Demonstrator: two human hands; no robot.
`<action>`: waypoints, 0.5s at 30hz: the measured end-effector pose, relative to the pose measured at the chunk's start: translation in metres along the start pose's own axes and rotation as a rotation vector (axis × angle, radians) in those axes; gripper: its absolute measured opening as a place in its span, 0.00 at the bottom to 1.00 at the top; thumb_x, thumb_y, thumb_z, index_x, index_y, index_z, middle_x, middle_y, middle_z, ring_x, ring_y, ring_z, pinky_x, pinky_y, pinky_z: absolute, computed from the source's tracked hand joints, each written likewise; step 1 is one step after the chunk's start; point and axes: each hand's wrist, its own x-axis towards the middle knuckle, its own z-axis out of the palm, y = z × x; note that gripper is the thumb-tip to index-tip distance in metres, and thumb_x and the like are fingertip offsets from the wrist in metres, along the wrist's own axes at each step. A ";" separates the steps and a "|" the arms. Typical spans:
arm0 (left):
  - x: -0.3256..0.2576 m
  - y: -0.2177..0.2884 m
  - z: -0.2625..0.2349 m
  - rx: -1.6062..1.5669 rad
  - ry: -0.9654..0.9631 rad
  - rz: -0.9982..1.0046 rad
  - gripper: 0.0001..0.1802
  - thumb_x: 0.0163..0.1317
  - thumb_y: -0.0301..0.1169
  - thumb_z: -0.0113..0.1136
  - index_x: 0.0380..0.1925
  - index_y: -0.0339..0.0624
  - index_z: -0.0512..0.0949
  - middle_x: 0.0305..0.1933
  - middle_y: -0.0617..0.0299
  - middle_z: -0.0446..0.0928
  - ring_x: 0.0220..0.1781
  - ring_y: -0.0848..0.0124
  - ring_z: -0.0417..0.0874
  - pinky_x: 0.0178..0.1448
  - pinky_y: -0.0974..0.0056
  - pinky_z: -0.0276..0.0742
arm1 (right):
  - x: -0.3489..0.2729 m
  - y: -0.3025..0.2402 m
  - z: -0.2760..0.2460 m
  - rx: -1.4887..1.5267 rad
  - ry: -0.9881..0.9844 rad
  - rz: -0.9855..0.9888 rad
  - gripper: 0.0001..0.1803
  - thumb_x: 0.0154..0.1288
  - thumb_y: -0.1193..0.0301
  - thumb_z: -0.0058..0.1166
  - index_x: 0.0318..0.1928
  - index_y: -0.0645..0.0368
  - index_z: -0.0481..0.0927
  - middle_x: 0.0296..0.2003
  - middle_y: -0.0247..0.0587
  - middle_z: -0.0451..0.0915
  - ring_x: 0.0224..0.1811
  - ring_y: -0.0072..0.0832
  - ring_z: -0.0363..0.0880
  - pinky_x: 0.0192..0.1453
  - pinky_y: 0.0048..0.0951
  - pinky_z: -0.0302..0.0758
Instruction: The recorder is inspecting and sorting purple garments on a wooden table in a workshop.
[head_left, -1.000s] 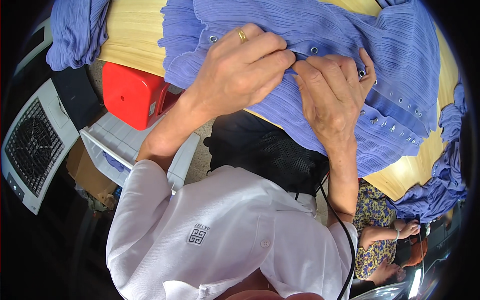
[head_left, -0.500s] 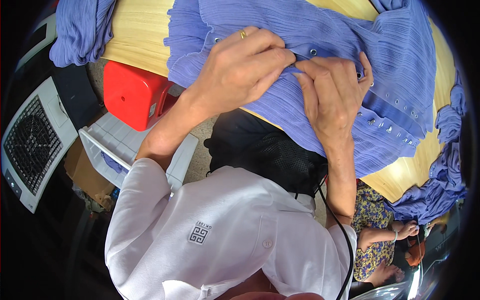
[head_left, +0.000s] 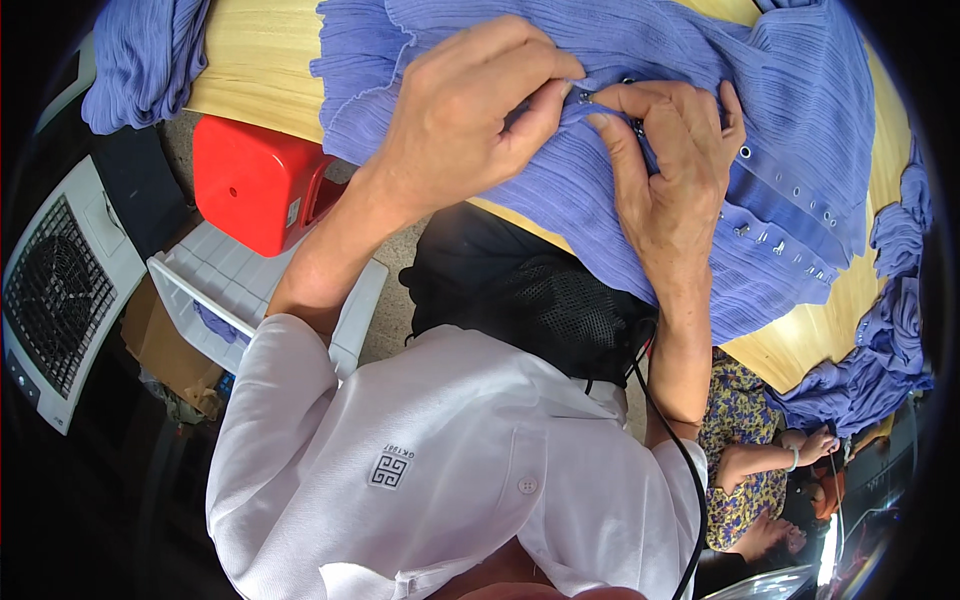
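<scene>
A purple ribbed garment [head_left: 570, 205] lies spread over the desk [head_left: 260, 70], under and beyond both hands. The left hand [head_left: 468, 112] pinches its edge in thumb and fingers; just beside, the right hand [head_left: 678, 155] pinches it near a small metal fastener [head_left: 586, 97].

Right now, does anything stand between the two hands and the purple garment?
Nothing visible does: the left hand and right hand touch the purple garment directly, and a metal fastener shows on it between them.
</scene>
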 end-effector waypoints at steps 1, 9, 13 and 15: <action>0.000 0.000 0.001 0.005 0.002 -0.005 0.11 0.61 0.16 0.73 0.44 0.37 0.91 0.41 0.58 0.89 0.34 0.69 0.88 0.38 0.67 0.83 | 0.001 0.000 0.000 0.007 -0.002 0.007 0.09 0.63 0.69 0.77 0.42 0.51 0.91 0.38 0.28 0.84 0.46 0.32 0.82 0.78 0.59 0.62; 0.012 0.004 -0.005 -0.023 -0.092 -0.105 0.08 0.66 0.19 0.73 0.44 0.33 0.88 0.37 0.49 0.83 0.34 0.56 0.84 0.38 0.57 0.79 | 0.000 -0.001 0.004 0.009 0.060 0.005 0.08 0.63 0.67 0.77 0.41 0.50 0.92 0.36 0.27 0.83 0.45 0.31 0.82 0.78 0.60 0.62; 0.006 -0.040 0.026 -0.112 0.239 0.494 0.07 0.66 0.18 0.73 0.43 0.31 0.87 0.36 0.49 0.82 0.34 0.56 0.84 0.37 0.58 0.78 | -0.001 -0.003 0.005 -0.037 0.083 -0.007 0.08 0.62 0.67 0.78 0.40 0.49 0.92 0.35 0.27 0.82 0.44 0.31 0.82 0.77 0.63 0.62; 0.007 -0.042 0.026 -0.122 0.235 0.500 0.07 0.66 0.18 0.72 0.42 0.31 0.87 0.36 0.50 0.82 0.34 0.55 0.83 0.38 0.57 0.78 | 0.001 -0.003 0.005 -0.032 0.078 -0.005 0.08 0.62 0.67 0.78 0.40 0.50 0.92 0.35 0.26 0.82 0.44 0.31 0.82 0.78 0.63 0.62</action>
